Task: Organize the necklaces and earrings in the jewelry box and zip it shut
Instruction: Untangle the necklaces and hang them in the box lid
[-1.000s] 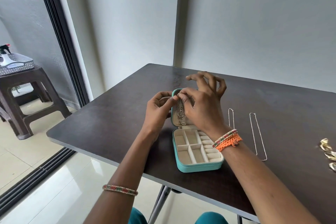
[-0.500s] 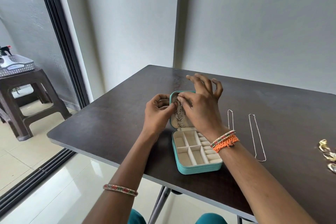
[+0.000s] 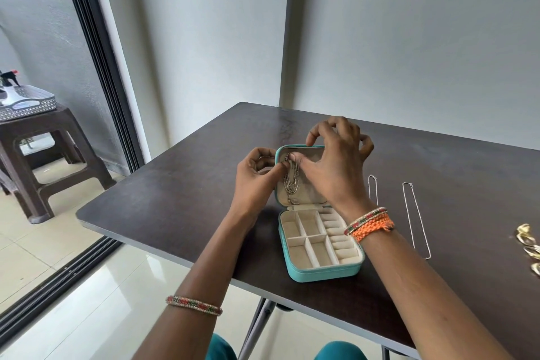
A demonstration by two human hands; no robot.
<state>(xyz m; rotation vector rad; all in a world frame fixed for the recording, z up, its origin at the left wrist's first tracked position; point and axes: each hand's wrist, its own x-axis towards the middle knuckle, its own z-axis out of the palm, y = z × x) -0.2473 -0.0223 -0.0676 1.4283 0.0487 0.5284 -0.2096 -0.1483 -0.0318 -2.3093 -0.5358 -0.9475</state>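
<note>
**Hanging a chain in the lid, with more jewellery waiting**

I see the teal jewelry box [image 3: 321, 254] lying open near the front edge of the worktop [image 3: 181, 199], its lid [image 3: 295, 150] standing up and its cream compartments bare. My left hand [image 3: 257, 181] sits at the lid's left edge, fingers curled, thumb and forefinger pinching at the top of the hung necklaces [image 3: 290, 184] that drape down the lid lining. My right hand [image 3: 333, 164] reaches over the lid top; its thumb presses at the same spot, the other fingers are curled and raised, one resting on the lid rim. I cannot tell whether the chain has caught on its hook; the hook is hidden.

Two loose necklaces, a short chain [image 3: 372, 190] and a long chain [image 3: 416, 221], lie stretched out to the right of the box, well apart from it. Gold earrings [image 3: 527, 245] sit at the right edge of the worktop.

My worries: the hung strands lie bunched together, so a careless tug could tangle them or pull one free. Pressing on the upright lid might tip it backward or slide the box toward the front edge. A chain left sagging over the hinge would likely snag the zip later.
</note>
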